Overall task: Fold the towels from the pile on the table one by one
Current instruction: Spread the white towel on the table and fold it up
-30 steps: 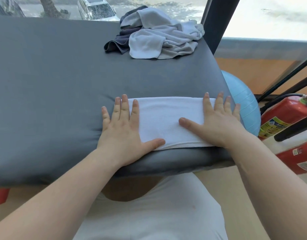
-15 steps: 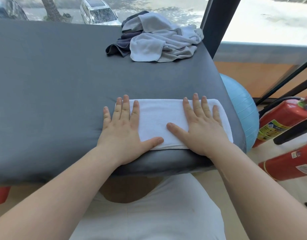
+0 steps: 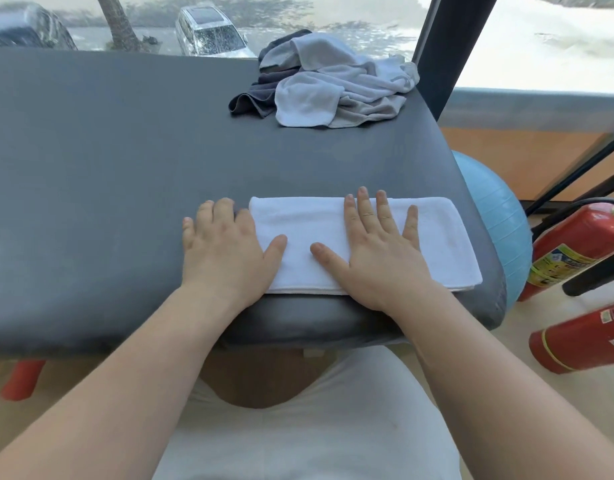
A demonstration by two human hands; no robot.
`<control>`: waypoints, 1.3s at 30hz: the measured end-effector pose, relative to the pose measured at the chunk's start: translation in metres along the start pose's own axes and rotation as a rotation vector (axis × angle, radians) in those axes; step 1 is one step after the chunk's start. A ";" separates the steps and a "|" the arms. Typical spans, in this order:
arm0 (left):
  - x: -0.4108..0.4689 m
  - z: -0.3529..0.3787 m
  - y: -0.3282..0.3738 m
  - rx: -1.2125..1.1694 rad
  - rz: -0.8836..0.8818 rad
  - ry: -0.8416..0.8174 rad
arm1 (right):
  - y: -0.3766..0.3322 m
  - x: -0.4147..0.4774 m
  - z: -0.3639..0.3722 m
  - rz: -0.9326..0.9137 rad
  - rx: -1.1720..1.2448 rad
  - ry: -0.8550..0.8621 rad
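now a white towel (image 3: 437,244), folded into a long narrow band, lies flat on the grey padded table (image 3: 108,168) close to its near edge and toward its right end. the right hand (image 3: 381,261) rests palm down on the middle of the band, its fingers (image 3: 364,213) straight, spread apart and gripping nothing, with the thumb stretched out to the left across the cloth. the left hand (image 3: 226,251) sits at the towel's left end, mostly on the bare table, with only its thumb and the inner side of the palm over the cloth; its fingers (image 3: 222,211) are loosely bent at the tips and hold nothing. the two thumbs point at each other, a small gap between them. far back on the table, well apart from the hands, sits the pile (image 3: 333,84) of crumpled towels, pale grey ones over a darker one. right of the table, a blue ball (image 3: 496,216) sits low against it, with two red fire extinguishers (image 3: 575,251) just beyond.
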State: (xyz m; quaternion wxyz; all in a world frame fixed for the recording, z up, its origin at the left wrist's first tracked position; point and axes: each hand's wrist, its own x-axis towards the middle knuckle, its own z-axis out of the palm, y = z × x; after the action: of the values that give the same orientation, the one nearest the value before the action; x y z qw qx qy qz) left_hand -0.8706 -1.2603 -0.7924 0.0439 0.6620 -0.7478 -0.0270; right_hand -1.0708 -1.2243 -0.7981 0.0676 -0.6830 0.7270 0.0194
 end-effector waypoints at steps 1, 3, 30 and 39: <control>0.001 -0.001 0.000 0.029 -0.009 0.006 | 0.001 0.000 0.002 0.002 0.006 -0.006; 0.002 -0.003 0.003 0.066 -0.004 0.033 | 0.002 0.000 0.004 -0.003 0.014 -0.012; 0.004 -0.047 -0.064 -0.502 -0.082 0.073 | -0.083 0.019 0.003 -0.083 0.148 -0.036; 0.009 -0.116 0.003 -0.273 0.159 0.074 | -0.012 -0.017 -0.024 0.021 0.545 0.005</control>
State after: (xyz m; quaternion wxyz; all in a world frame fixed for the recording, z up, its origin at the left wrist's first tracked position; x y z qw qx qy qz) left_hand -0.8626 -1.2674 -0.6761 0.1631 0.5891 -0.7850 -0.1006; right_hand -1.0595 -1.2108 -0.7719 0.2469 -0.6320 0.7127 -0.1778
